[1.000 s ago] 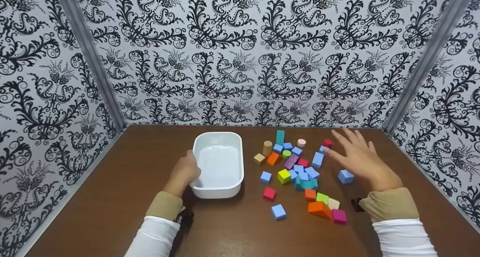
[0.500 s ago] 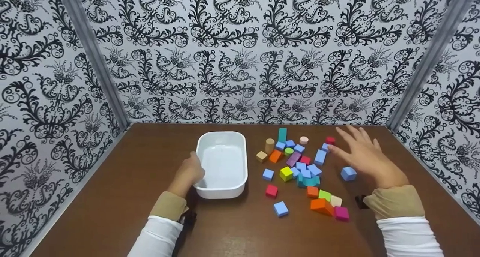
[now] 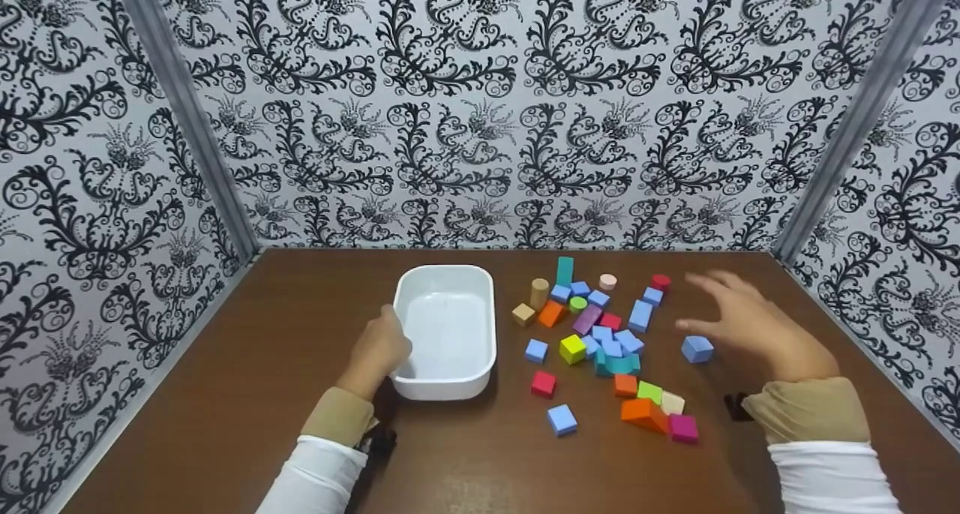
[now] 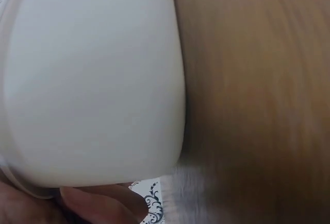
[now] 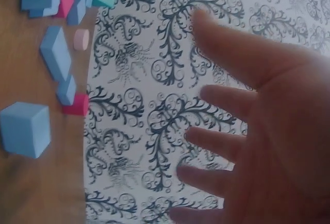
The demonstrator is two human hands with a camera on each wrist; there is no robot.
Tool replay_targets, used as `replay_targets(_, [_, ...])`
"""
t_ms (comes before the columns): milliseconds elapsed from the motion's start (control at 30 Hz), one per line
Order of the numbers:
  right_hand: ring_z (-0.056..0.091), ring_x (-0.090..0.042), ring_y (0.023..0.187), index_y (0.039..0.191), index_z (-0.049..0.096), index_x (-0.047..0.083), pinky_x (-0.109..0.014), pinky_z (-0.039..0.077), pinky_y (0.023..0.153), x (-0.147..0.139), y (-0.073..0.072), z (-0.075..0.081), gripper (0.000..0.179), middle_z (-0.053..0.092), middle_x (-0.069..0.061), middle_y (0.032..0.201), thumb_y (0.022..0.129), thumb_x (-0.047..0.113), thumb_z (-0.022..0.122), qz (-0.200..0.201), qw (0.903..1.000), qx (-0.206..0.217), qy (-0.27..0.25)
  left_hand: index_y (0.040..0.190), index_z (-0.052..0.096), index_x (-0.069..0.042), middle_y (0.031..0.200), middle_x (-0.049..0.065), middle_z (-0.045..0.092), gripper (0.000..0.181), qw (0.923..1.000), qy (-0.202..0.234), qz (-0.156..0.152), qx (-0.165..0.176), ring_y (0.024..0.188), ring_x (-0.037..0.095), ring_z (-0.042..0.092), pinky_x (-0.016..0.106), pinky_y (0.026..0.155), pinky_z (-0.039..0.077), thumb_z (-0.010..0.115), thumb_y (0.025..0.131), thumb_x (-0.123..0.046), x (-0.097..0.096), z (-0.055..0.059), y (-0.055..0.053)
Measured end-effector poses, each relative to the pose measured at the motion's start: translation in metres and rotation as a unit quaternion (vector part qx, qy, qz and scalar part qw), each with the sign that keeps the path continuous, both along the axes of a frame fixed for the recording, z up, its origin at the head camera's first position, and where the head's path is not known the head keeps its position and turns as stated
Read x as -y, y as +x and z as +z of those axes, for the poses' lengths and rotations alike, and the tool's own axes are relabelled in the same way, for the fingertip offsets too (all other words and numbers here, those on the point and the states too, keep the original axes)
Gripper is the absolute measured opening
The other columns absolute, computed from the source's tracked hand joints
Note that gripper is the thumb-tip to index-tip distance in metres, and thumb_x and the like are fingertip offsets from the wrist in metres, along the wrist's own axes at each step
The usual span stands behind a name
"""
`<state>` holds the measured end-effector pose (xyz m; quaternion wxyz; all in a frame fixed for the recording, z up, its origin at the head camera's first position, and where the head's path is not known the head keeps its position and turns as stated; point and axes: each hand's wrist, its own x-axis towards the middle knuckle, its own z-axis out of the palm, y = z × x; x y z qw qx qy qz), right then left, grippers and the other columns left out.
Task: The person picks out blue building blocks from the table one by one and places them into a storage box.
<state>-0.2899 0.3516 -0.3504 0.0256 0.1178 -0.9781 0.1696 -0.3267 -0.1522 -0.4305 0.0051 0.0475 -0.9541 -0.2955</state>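
On the brown table stands a white rectangular tub (image 3: 448,334) with nothing in it. My left hand (image 3: 381,347) grips its left rim, thumb over the edge; in the left wrist view the tub's outer wall (image 4: 95,80) fills much of the picture, fingers bent against it at the bottom. My right hand (image 3: 750,323) hovers over the table's right side, fingers spread and holding nothing. Nearest to it is a blue cube (image 3: 697,349), which the right wrist view shows standing apart from the hand. A blue oblong block (image 3: 640,315) and a red cylinder (image 3: 661,282) lie left of that hand.
Many colored blocks lie scattered right of the tub, among them a yellow cube (image 3: 573,349), a purple block (image 3: 588,319), a teal arch (image 3: 617,362) and an orange triangle block (image 3: 643,413). A patterned wall (image 3: 480,124) closes off the back and sides.
My right hand has moved slightly right and nearer to me, its fingers a little more bent. My left hand keeps its grip on the tub. The whole view shifted slightly at first.
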Motion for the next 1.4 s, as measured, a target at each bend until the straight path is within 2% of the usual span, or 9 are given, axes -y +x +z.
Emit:
replay_targets(100, [0.041,-0.061,0.137,0.152,0.050,-0.007,-0.075,0.035,0.111,-0.004,-0.002,-0.007,0.081,0.044,-0.039,0.151,0.091,0.036,0.082,0.021,0.9995,0.026,0.000,0.149,0.035,0.018,0.124,0.039,0.065,0.063,0.9999,-0.001,-0.004,-0.012,0.107,0.045,0.071,0.055,0.088,0.058,0.055,0.092,0.003,0.000,0.002,-0.001])
replay_targets(300, [0.061,-0.052,0.116,0.129,0.067,-0.010,-0.066,0.049,0.101,-0.008,-0.011,-0.025,0.057,0.067,-0.031,0.124,0.083,0.018,0.085,0.049,0.9963,0.070,0.016,0.149,0.035,0.018,0.124,0.039,0.065,0.062,0.9998,-0.002,-0.003,-0.017,0.110,0.046,0.069,0.058,0.093,0.056,0.055,0.092,0.002,0.000,0.001,-0.002])
replay_targets(600, [0.061,-0.040,0.100,0.110,0.072,-0.001,-0.062,0.052,0.095,-0.012,-0.024,-0.051,0.034,0.068,-0.022,0.107,0.080,0.010,0.085,0.037,0.9970,0.065,0.022,0.153,0.031,0.017,0.130,0.040,0.062,0.065,0.9999,0.009,-0.006,-0.007,0.116,0.048,0.066,0.059,0.098,0.053,0.053,0.094,0.002,-0.004,-0.004,0.000])
replay_targets(767, [0.059,-0.031,0.084,0.098,0.072,0.003,-0.046,0.054,0.077,-0.015,-0.027,-0.058,0.017,0.067,-0.014,0.092,0.082,0.003,0.078,0.040,0.9958,0.080,0.020,0.154,0.031,0.016,0.131,0.039,0.062,0.065,0.9999,0.012,-0.010,0.003,0.116,0.047,0.067,0.059,0.098,0.054,0.054,0.094,0.001,-0.010,-0.003,0.002])
replay_targets(833, [0.057,-0.029,0.080,0.096,0.072,0.004,-0.041,0.051,0.071,-0.016,-0.027,-0.058,0.015,0.065,-0.012,0.090,0.082,0.000,0.075,0.037,0.9952,0.089,0.014,0.153,0.032,0.016,0.130,0.039,0.062,0.065,0.9998,0.014,-0.011,0.002,0.114,0.046,0.067,0.059,0.097,0.054,0.054,0.094,0.002,-0.012,-0.003,0.002])
replay_targets(933, [0.058,-0.029,0.081,0.096,0.074,0.005,-0.040,0.051,0.071,-0.017,-0.026,-0.055,0.015,0.067,-0.012,0.092,0.082,-0.001,0.074,0.040,0.9958,0.081,0.018,0.152,0.033,0.016,0.127,0.039,0.064,0.063,0.9998,0.013,-0.014,-0.001,0.111,0.045,0.069,0.058,0.095,0.055,0.054,0.094,0.003,-0.014,-0.004,0.003])
replay_targets(1100, [0.063,-0.033,0.088,0.096,0.077,0.004,-0.049,0.054,0.081,-0.016,-0.026,-0.048,0.016,0.072,-0.015,0.095,0.081,0.000,0.075,0.057,0.9974,0.029,0.033,0.150,0.034,0.017,0.122,0.038,0.066,0.061,0.9998,0.006,-0.019,-0.003,0.109,0.045,0.071,0.055,0.092,0.057,0.054,0.094,0.003,-0.015,-0.004,0.002])
replay_targets(1200, [0.065,-0.037,0.091,0.098,0.077,0.002,-0.056,0.055,0.086,-0.012,-0.024,-0.043,0.018,0.072,-0.018,0.098,0.081,0.000,0.075,0.057,0.9977,0.017,0.031,0.149,0.036,0.017,0.122,0.038,0.066,0.060,0.9999,0.005,-0.016,-0.004,0.110,0.045,0.070,0.055,0.092,0.057,0.054,0.093,0.003,-0.016,-0.003,0.002])
replay_targets(1400, [0.065,-0.043,0.106,0.109,0.076,0.002,-0.063,0.053,0.096,0.020,-0.015,-0.027,0.023,0.073,-0.020,0.110,0.086,-0.002,0.072,0.060,0.9978,-0.006,0.027,0.150,0.034,0.017,0.125,0.039,0.064,0.061,0.9999,0.005,-0.012,-0.006,0.114,0.046,0.069,0.056,0.095,0.056,0.055,0.094,0.003,-0.016,-0.003,0.003])
